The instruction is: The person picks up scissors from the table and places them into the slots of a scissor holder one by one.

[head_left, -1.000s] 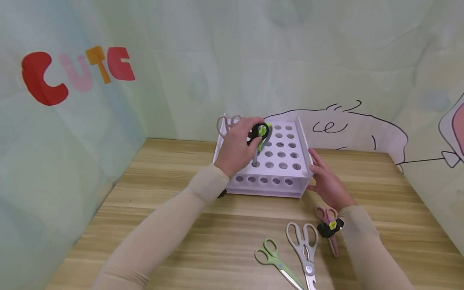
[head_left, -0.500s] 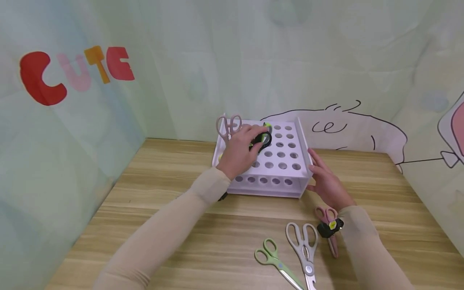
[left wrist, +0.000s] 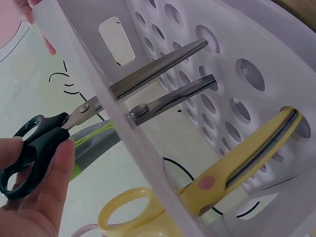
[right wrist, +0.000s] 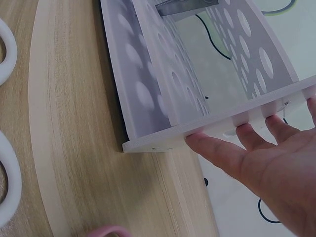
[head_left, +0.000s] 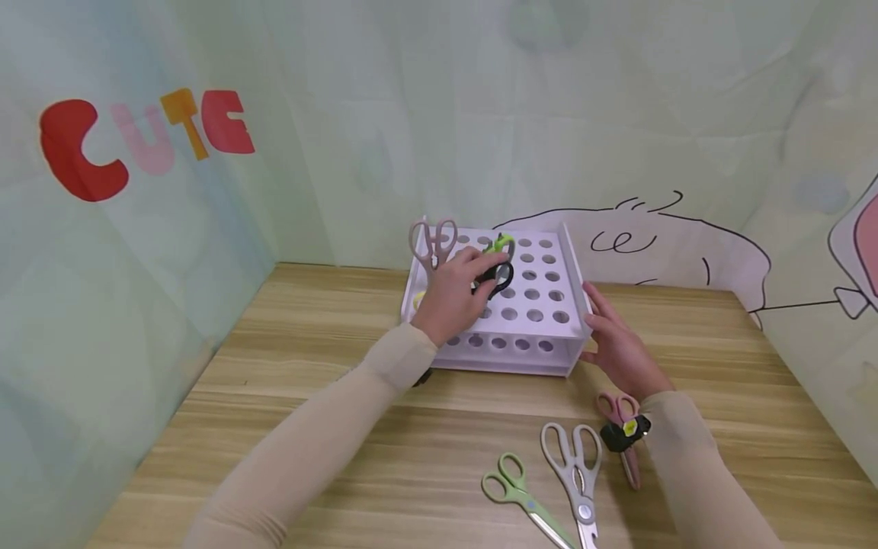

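Observation:
My left hand (head_left: 453,293) pinches the black handles of a pair of scissors (left wrist: 49,143) between thumb and fingers. Their blades pass down through the top board of the white perforated rack (head_left: 504,333), with the tip at a hole in the lower board. Beside them in the rack stand green-and-grey scissors (left wrist: 96,143) and yellow scissors (left wrist: 207,182). Pinkish-grey scissors (head_left: 430,248) stand at its back left, handles up. My right hand (head_left: 620,354) rests its extended fingertips against the rack's right side panel (right wrist: 217,118).
On the wooden table (head_left: 329,465) in front of the rack lie green scissors (head_left: 521,496), grey kitchen scissors (head_left: 575,473) and pink scissors (head_left: 629,457), the last partly hidden by a black wrist device (head_left: 623,433). A printed curtain (head_left: 384,137) hangs behind.
My left hand has lowered the black-handled scissors, and their blades have sunk into the rack. The right hand keeps its place at the side panel.

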{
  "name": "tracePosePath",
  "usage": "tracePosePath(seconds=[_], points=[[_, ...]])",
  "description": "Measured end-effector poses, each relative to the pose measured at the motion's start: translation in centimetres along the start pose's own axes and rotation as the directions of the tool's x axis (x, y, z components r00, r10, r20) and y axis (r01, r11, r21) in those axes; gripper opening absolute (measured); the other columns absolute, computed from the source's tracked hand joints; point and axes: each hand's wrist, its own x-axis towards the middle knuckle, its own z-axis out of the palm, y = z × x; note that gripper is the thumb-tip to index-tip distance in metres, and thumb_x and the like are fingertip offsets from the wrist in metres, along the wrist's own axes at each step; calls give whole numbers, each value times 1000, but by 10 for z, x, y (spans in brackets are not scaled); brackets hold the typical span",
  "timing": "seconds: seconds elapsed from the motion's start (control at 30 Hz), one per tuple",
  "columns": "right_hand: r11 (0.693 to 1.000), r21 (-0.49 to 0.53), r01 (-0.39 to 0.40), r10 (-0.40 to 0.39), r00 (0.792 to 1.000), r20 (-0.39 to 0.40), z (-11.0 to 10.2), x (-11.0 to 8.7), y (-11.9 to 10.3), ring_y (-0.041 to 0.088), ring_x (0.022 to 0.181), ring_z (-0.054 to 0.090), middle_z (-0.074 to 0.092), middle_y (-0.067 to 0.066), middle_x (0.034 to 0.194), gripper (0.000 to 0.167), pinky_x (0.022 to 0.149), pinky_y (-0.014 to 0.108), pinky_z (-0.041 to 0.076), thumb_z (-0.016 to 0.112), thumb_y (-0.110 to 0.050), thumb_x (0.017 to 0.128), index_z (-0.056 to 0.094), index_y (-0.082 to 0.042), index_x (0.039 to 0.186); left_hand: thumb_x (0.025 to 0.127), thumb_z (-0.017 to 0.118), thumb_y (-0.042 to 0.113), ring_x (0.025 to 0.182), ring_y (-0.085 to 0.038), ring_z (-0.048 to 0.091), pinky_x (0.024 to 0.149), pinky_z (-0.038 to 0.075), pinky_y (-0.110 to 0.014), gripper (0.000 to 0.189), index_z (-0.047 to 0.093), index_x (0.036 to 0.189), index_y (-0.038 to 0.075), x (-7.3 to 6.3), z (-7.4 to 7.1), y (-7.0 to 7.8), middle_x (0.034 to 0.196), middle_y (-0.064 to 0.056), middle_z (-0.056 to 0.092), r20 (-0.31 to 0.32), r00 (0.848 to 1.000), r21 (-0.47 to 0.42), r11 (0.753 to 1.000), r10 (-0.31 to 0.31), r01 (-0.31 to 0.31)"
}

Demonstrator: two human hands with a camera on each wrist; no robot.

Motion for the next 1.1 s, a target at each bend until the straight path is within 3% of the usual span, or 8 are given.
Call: tracePosePath(seconds=[0.43,0.7,1.1], points=[[1000,21,15,-16,1000,7,0,0,0,36,148,3,-11,-1,166,61,108,73,14,36,-26,108,4,-37,160,93,67,4,89,-18,63,76,53,-29,36,68,128,11,-8,8,-6,109,-9,65,59,998,36,999,-9,7],[1000,22,12,-12,1000,5,0,1,0,36,148,3,-11,0,166,62,108,73,14,37,-26,108,4,-36,160,91,70,4,90,-18,63,75,54,-29,36,69,127,13,-12,13,-9,107,-8,67,52,999,70,997,9,-13],[1000,26,15,-15,1000,4,1,0,1,35,148,3,-10,1,166,62,109,72,15,36,-25,108,3,-35,160,91,70,4,93,-17,66,77,55,-30,37,69,127,13,-14,15,-10,114,-10,67,28,1000,47,999,-4,2]])
